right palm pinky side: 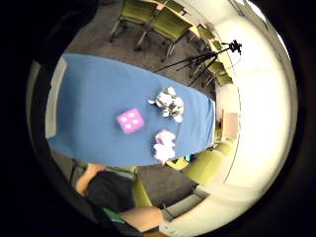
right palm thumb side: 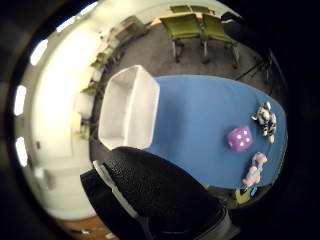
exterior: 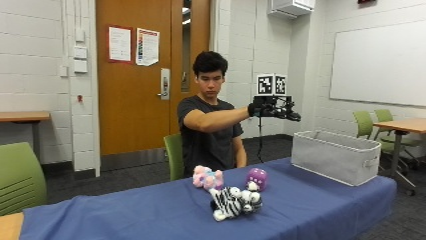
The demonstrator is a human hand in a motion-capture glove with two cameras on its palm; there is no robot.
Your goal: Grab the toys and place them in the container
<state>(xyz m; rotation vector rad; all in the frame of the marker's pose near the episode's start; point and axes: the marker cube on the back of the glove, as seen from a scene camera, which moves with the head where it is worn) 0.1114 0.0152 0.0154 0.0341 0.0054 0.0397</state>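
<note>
I had my gloved right hand (exterior: pixel 273 110) raised high above the table (exterior: pixel 133 215), arm stretched out at shoulder height, well clear of everything on the blue cloth. It held nothing; the fingers looked extended and relaxed, though from the outside view I could not read them finely. The grey container (exterior: pixel 336 155) stood at the end of the table nearest that hand, its long axis running across that end, and as far as I could see it was empty. The three toys lay together well apart from it: the zebra plush (exterior: pixel 234 201) close to the far edge from the person, the purple die (exterior: pixel 256 178) just behind it, and the pink plush (exterior: pixel 207 177) near the person's edge. I judged the coming reach had to travel down and away from the container, toward the die first.
</note>
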